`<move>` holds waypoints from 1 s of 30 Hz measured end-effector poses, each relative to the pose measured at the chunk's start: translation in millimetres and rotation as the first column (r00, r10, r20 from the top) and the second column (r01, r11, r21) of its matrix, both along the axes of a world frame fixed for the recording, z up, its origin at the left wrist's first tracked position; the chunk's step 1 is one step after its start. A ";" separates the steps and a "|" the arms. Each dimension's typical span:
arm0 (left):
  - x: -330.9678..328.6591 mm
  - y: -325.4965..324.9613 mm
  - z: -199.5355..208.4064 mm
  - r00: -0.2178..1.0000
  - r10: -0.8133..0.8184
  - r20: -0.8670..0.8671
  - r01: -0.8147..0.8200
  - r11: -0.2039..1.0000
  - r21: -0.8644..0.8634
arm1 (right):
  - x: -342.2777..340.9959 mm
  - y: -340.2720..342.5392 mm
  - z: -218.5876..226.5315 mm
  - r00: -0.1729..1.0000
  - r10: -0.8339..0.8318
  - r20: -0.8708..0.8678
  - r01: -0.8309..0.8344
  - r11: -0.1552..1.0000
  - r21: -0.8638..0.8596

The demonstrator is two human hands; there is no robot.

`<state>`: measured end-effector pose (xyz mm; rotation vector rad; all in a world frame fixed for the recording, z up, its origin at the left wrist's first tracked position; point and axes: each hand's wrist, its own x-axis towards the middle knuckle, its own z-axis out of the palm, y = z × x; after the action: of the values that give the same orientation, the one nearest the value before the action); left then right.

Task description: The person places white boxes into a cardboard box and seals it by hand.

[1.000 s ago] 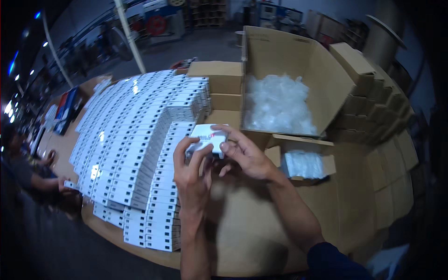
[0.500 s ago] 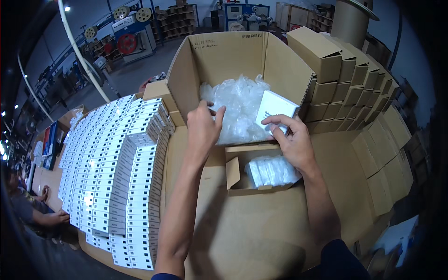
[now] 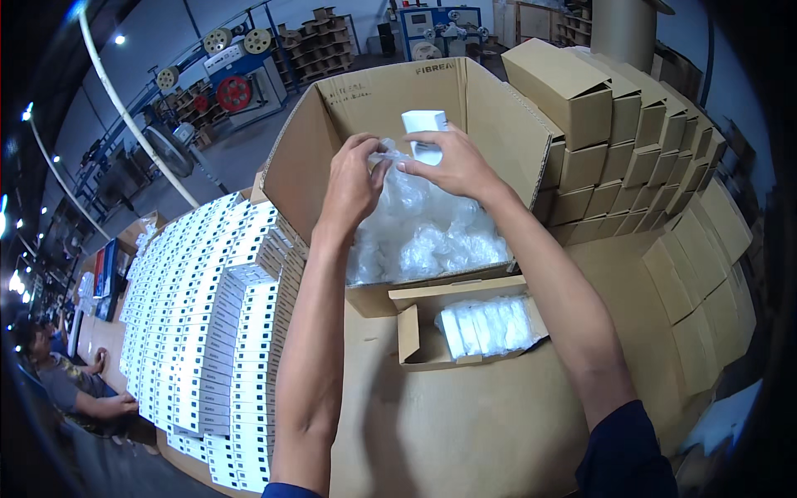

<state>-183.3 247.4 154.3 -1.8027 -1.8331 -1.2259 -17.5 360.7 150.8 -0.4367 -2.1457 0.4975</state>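
Observation:
My left hand (image 3: 355, 184) pinches the edge of a clear plastic bag (image 3: 388, 155) above the large open carton (image 3: 290, 149). Close beside it, my right hand (image 3: 457, 164) is closed on a small white box (image 3: 423, 121), and its thumb reaches to the bag's edge. Below both hands, crumpled clear plastic bags (image 3: 427, 236) fill the bottom of the carton. In front of the carton, a smaller open cardboard box (image 3: 410, 334) contains a row of white boxes in clear plastic (image 3: 490, 325).
Stacked white boxes (image 3: 212, 332) cover the table's left side. Closed brown cartons (image 3: 594, 166) rise in rows at the right, beside flattened-looking cardboard (image 3: 697, 290). Another person (image 3: 79, 386) sits beyond the table at far left. Machines (image 3: 237, 79) stand in the background.
Both hands have risen toward the back of the large carton and come closer together. The white box has moved up and left with my right hand. A plastic bag now shows in my left fingers.

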 end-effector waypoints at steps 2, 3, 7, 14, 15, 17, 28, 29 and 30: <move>0.8 6.4 0.8 0.997 -0.016 0.077 0.017 1.000 -0.017 | -11.3 12.8 -2.7 0.999 0.011 0.035 -0.010 0.999 -0.032; 3.8 9.9 -1.0 0.997 -0.023 0.076 0.024 1.000 -0.014 | -15.1 18.3 -6.1 0.997 0.018 0.076 -0.013 0.998 -0.065; -8.7 26.7 -18.6 0.978 0.075 0.193 -0.080 0.997 0.021 | -27.7 21.0 -21.9 0.995 -0.054 -0.089 0.057 0.998 0.026; -3.2 19.7 2.2 0.519 -0.306 0.798 0.354 0.927 0.125 | -9.0 12.4 1.2 0.984 -0.036 -0.175 0.008 0.988 -0.156; 1.5 12.5 4.6 0.519 -0.308 0.797 0.352 0.927 0.129 | -6.5 8.2 5.5 0.972 -0.026 -0.232 -0.022 0.980 -0.198; 11.5 -7.2 10.0 0.510 -0.460 0.727 0.244 0.888 0.390 | 6.1 -9.0 11.8 0.974 -0.005 -0.227 -0.040 0.980 -0.193; 132.9 -178.8 -41.3 0.318 -0.338 0.886 0.155 0.940 0.303 | 107.8 -183.9 -12.5 0.941 -0.003 -0.339 -0.140 0.908 -0.396; 149.9 -201.9 -38.5 0.434 -0.195 0.879 0.120 0.980 0.158 | 124.0 -195.1 -25.5 0.931 -0.015 -0.364 -0.193 0.827 -0.528; 160.6 -215.9 -50.8 0.458 -0.245 0.854 0.051 0.967 0.251 | 135.4 -209.6 -41.6 0.961 -0.019 -0.275 -0.154 0.791 -0.592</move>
<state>-22.7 31.5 103.5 -1.2631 -1.8535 -2.6923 117.9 151.1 109.2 -0.6044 -1.7016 1.2380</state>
